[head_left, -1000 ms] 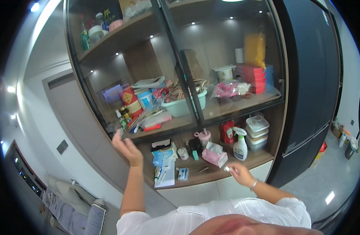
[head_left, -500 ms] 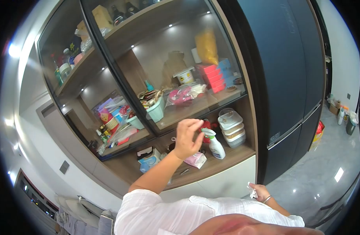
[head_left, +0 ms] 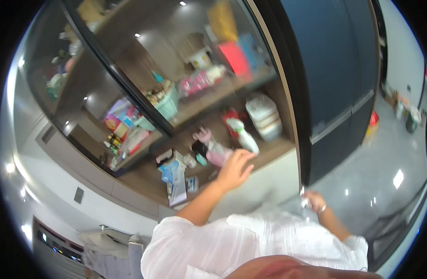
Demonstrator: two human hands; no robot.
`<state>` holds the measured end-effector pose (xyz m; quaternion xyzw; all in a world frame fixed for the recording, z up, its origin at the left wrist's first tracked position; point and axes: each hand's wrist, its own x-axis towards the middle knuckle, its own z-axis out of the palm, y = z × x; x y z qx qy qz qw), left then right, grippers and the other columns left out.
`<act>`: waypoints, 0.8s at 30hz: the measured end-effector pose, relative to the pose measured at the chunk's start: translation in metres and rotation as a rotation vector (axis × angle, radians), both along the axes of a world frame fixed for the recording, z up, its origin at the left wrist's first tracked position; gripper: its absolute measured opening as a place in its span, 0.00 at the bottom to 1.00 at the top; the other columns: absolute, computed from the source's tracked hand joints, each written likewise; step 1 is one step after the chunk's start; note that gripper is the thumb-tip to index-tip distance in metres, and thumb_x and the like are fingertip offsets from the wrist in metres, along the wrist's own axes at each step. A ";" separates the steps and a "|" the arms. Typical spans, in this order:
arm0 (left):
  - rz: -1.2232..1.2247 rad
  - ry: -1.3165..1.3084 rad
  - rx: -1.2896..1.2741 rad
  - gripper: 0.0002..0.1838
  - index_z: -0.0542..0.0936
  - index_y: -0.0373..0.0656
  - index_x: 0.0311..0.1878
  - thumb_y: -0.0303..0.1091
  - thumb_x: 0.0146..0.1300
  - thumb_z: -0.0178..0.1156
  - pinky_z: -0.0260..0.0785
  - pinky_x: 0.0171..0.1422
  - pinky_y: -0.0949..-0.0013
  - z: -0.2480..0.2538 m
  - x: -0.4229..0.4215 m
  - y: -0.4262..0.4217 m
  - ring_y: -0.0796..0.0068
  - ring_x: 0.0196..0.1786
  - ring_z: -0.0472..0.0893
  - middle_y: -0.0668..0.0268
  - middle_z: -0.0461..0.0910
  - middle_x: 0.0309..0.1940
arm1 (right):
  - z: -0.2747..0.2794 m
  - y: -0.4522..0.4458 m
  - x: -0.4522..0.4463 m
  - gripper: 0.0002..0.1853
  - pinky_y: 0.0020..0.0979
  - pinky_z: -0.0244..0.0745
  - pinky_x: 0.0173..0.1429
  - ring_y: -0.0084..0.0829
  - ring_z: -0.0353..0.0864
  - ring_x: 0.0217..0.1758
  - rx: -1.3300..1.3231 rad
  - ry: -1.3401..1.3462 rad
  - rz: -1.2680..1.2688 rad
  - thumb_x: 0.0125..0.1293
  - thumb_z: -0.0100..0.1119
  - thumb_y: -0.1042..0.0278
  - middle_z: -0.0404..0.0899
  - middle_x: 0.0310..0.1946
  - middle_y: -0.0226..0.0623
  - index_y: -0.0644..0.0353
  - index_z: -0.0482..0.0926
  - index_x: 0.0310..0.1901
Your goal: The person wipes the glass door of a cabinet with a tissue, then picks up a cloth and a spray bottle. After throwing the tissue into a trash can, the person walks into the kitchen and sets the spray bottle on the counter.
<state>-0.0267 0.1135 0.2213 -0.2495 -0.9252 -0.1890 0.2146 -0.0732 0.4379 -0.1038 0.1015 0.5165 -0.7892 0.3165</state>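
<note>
My left hand (head_left: pixel 236 170) is in front of the open shelf's edge, open, with its fingers stretched out and nothing visible in them. Just above its fingertips stands a white spray bottle (head_left: pixel 246 141) with a green-and-white trigger head; whether they touch, I cannot tell. A pink packet (head_left: pixel 218 154) lies behind the hand, partly covered by it. Lower right, my right hand (head_left: pixel 317 202) is closed around a crumpled white tissue (head_left: pixel 305 201), beside the white cabinet front.
Stacked plastic food containers (head_left: pixel 263 116) stand right of the bottle. A blue-and-white box (head_left: pixel 171 171) and small items sit further left on the shelf. Above are glass doors (head_left: pixel 125 88) with a mint basket (head_left: pixel 166 108) behind them. A dark refrigerator (head_left: pixel 334 69) stands at the right.
My left hand has moved down and right, from in front of the spray bottle's head to below the bottle. My right hand still holds the tissue. The view has shifted and blurred.
</note>
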 end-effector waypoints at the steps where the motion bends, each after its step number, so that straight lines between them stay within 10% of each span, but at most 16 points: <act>1: 0.036 -0.036 -0.046 0.23 0.77 0.43 0.61 0.30 0.61 0.66 0.68 0.63 0.57 -0.009 0.013 -0.010 0.51 0.57 0.76 0.54 0.76 0.53 | -0.012 0.001 0.005 0.09 0.36 0.80 0.37 0.31 0.83 0.34 0.033 -0.034 -0.019 0.62 0.66 0.72 0.83 0.33 0.34 0.61 0.81 0.44; 13: 0.138 -0.692 -0.008 0.27 0.74 0.44 0.65 0.32 0.61 0.65 0.74 0.51 0.60 -0.141 0.213 -0.134 0.57 0.49 0.78 0.55 0.74 0.53 | -0.080 0.024 0.288 0.12 0.38 0.84 0.36 0.32 0.83 0.36 0.225 -0.286 -0.546 0.67 0.60 0.66 0.79 0.38 0.36 0.61 0.76 0.48; 24: -0.111 -1.021 -0.177 0.26 0.74 0.43 0.66 0.34 0.64 0.65 0.74 0.56 0.61 -0.264 0.276 -0.146 0.60 0.49 0.80 0.55 0.78 0.53 | -0.023 0.031 0.435 0.12 0.25 0.67 0.23 0.21 0.74 0.24 0.520 -0.256 -0.555 0.69 0.63 0.58 0.78 0.27 0.28 0.60 0.82 0.40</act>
